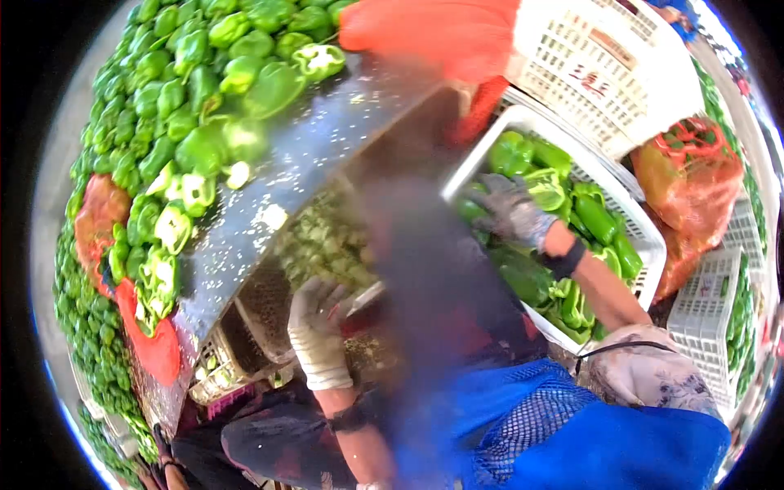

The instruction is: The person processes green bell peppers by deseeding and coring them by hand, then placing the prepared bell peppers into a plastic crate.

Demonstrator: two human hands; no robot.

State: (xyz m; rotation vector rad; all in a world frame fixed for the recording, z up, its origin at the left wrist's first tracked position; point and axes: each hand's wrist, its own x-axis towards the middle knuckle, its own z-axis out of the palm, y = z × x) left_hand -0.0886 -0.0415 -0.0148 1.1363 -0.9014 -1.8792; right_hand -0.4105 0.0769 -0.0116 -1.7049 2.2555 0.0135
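Note:
My right hand (516,211), in a stained grey glove, reaches into a white plastic basket (649,273). Its fingers are spread over the green bell peppers (594,219), some whole and some cut open. My left hand (317,327) wears a white glove and is held low in front of a bin of pale green pepper scraps (327,237). Its fingers look curled together; whatever they hold, if anything, is hidden. A dark blurred shape hides the middle of the view between my hands.
A metal table (286,155), flecked with seeds, bears a large heap of green peppers (175,98). Red bags (433,33) lie at its edge. A stacked white crate (604,69) and an orange net sack (690,196) stand beyond the basket. A beige crate (216,359) sits under the table.

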